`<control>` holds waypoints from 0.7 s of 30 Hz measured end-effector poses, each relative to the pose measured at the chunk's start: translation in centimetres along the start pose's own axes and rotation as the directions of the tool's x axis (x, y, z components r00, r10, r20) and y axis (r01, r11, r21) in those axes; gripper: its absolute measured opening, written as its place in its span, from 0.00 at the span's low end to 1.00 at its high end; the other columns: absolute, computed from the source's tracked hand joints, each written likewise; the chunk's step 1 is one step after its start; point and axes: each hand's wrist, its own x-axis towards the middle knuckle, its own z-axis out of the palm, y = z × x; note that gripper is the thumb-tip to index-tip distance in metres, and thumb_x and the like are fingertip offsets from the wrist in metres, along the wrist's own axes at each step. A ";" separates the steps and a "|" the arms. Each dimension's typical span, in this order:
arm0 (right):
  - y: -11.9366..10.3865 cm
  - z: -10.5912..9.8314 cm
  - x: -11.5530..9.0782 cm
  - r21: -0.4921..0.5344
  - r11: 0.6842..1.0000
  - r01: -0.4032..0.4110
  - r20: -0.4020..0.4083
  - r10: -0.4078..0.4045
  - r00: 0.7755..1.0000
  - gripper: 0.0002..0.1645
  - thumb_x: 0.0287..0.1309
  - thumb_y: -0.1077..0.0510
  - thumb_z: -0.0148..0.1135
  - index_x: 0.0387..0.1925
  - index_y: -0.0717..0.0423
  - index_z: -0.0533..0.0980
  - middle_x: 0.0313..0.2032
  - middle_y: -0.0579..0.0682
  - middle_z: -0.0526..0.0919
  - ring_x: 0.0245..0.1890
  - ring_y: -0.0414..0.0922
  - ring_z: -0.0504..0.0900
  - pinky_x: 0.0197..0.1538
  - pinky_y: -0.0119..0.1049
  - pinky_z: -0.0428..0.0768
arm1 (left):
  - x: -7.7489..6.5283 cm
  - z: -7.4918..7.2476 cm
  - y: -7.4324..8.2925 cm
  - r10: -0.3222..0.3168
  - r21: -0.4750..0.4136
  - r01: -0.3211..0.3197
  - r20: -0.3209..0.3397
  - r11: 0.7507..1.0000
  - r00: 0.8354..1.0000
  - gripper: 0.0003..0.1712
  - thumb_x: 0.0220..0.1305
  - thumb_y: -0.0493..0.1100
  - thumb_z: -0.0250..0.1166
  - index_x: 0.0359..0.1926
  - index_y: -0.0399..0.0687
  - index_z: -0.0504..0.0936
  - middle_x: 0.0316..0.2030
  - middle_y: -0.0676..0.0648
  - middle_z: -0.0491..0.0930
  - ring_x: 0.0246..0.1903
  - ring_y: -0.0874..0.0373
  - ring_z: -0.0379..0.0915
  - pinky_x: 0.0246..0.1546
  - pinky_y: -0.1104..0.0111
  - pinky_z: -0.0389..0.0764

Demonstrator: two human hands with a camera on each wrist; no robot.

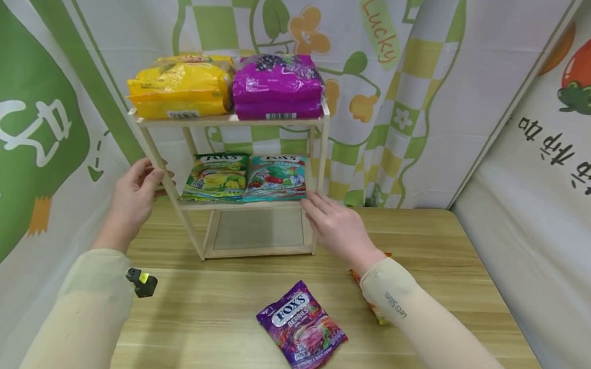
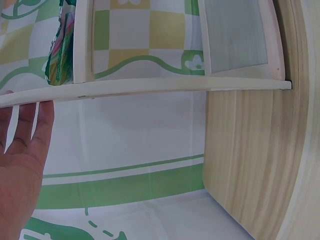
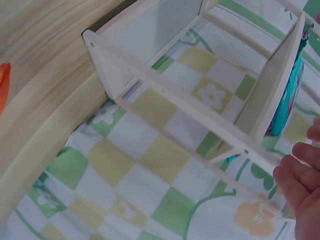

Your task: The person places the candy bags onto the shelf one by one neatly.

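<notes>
A small two-tier wooden rack (image 1: 258,122) stands on the table. My left hand (image 1: 135,191) grips its left front post, thumb in front and fingers behind. At the right front post my right hand (image 1: 340,225) rests its fairly straight fingers, near the middle shelf's corner; its thumb is hidden in the head view. Yellow (image 1: 181,88) and purple (image 1: 280,87) candy bags lie on the top tier. Green Springtea (image 1: 216,178) and teal Mint Blossom (image 1: 276,178) Fox's candy bags lean on the middle shelf. In the left wrist view, fingers (image 2: 42,120) meet the post (image 2: 130,86).
A purple Fox's Berries bag (image 1: 303,330) lies on the table (image 1: 210,313) in front of the rack. An orange-and-yellow bag (image 1: 383,316) is partly hidden under the right forearm. Printed curtains (image 1: 426,129) hang behind and on both sides.
</notes>
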 end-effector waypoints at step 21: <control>3.6 -1.3 1.8 0.374 0.817 -0.438 0.172 0.403 0.899 0.17 0.73 0.60 0.59 0.57 0.64 0.79 0.45 0.61 0.89 0.27 0.48 0.89 0.31 0.39 0.88 | 0.0 0.1 0.0 0.004 -0.001 -0.004 -0.010 1.000 1.000 0.26 0.81 0.50 0.48 0.69 0.38 0.68 0.46 0.59 0.77 0.45 0.70 0.77 0.47 0.81 0.82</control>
